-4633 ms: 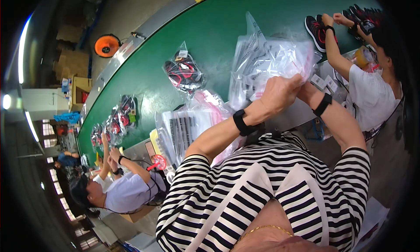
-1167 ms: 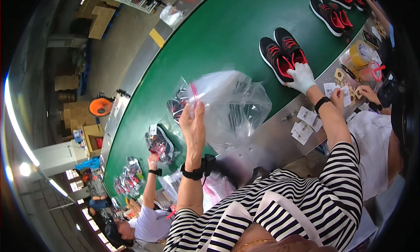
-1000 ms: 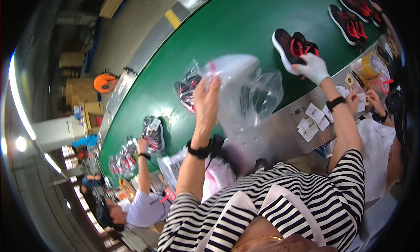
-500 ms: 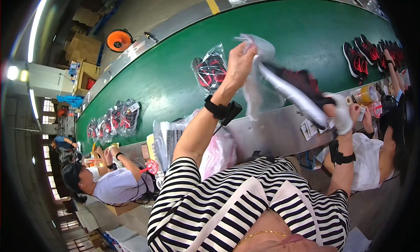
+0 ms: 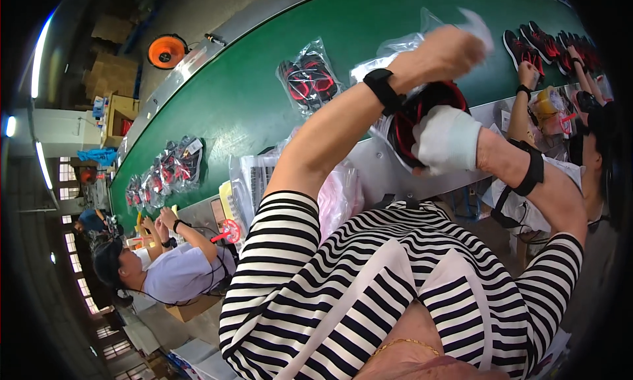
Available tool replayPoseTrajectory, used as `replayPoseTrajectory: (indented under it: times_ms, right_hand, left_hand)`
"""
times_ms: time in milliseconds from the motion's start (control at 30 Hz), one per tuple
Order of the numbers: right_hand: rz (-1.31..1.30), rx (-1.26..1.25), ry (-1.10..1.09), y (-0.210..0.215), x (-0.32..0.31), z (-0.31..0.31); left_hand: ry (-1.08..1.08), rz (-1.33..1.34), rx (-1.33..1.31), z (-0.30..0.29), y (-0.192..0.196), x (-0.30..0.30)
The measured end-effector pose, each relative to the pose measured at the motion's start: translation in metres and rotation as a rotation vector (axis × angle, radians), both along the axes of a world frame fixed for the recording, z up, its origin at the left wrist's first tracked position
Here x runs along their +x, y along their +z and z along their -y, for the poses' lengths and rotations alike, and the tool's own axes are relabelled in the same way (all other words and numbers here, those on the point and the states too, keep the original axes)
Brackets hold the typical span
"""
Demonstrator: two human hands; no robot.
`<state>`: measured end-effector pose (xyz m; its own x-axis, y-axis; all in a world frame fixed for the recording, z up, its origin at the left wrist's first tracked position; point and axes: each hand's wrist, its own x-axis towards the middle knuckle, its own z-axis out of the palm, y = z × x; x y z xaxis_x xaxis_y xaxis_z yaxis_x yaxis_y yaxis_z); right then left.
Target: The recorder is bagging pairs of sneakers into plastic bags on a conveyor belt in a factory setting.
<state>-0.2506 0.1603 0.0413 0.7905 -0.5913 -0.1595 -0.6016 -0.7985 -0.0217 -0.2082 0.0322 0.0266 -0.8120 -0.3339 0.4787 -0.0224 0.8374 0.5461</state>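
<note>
Gloved right hand (image 5: 445,139) is curled onto black-and-red shoes (image 5: 417,106); grip should stay firm, soles aligned, loose plastic (image 5: 395,49) kept clear. Bare left hand (image 5: 443,54) half curled, blurred, hold can't be told. Shoes sit against the glove, left and far side, nearer than the left hand.

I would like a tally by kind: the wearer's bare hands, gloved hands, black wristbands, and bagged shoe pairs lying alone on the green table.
Bare left hand: 1
Gloved right hand: 1
Black wristbands: 2
Lone bagged shoe pair: 1
Total: 5
</note>
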Motion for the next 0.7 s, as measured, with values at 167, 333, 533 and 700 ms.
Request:
replayPoseTrajectory:
  times_ms: [167, 333, 533, 700]
  right_hand:
    - [0.08, 0.314, -0.17, -0.057, -0.022, 0.014]
    - [0.459, -0.003, -0.737, -0.106, -0.025, 0.028]
    - [0.443, 0.161, -0.659, -0.192, -0.03, 0.036]
    - [0.619, 0.023, -0.544, -0.214, 0.004, 0.097]
  left_hand:
    - [-0.175, 0.095, -0.11, -0.056, 0.003, 0.024]
    - [0.167, 0.305, -0.174, -0.04, -0.03, 0.096]
    - [0.049, 0.254, 0.202, -0.109, -0.092, 0.089]
    - [0.41, 0.036, 0.626, -0.057, -0.031, 0.077]
